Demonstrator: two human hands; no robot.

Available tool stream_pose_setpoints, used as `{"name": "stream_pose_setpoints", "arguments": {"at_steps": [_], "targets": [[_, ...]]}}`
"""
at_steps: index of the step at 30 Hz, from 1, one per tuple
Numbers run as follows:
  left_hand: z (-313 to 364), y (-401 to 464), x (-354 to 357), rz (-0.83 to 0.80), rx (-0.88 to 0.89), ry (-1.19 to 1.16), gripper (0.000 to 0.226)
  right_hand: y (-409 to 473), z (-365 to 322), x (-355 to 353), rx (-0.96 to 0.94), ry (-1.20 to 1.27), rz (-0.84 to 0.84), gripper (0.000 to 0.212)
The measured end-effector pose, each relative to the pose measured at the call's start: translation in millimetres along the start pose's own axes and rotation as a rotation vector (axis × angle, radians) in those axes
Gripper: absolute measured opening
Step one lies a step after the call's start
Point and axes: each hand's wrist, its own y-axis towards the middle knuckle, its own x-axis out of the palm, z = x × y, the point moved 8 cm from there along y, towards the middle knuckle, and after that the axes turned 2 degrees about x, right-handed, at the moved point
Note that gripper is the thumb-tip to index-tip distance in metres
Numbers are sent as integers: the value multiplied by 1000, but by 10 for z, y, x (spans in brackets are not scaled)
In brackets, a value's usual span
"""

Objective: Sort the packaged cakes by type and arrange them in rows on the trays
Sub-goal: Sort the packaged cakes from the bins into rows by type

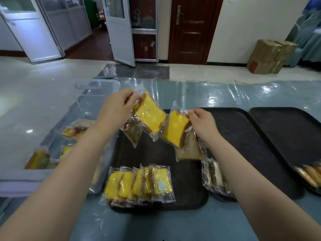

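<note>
Fingers of the left hand are curled and pinch the wrapper edges of two packets at once: a yellow cake slice tilted in the air, and a brown slice hanging below and partly behind it. The right hand likewise pinches two packets by their wrappers, a second yellow slice on top and a pale brown slice dangling under it. Both pairs are held above the far half of the left tray, not touching it.

On the near edge of that black tray stands a row of yellow slices, five packets leaning on one another and overlapping, the rightmost lying flattest with a small label on its face. The middle tray holds pale brown slices at its near left corner, partly hidden by the right forearm, so their number cannot be told. The right tray carries golden packets at its near edge, cut off by the frame.

To the left sits a clear plastic bin, with more wrapped cakes lying loose inside it, some yellow and some brown. All of this rests on a table under a glossy plastic sheet. Beyond it, cardboard boxes stand by the wall near a dark wooden door.
</note>
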Motion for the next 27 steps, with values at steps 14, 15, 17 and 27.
{"name": "stream_pose_setpoints", "arguments": {"at_steps": [14, 15, 17, 27], "targets": [[-496, -933, 890, -217, -316, -114, 28, -394, 923, 302, 54, -319, -339, 17], [-565, -1011, 894, -209, -353, -133, 26, -407, 940, 336, 50, -335, -354, 17], [-677, -1176, 888, -184, -419, -177, 23, -418, 925, 383, 20, -379, -354, 16], [-1049, -1669, 823, -75, -594, -253, 31, -895, 672, 710, -835, -738, -91, 25]]}}
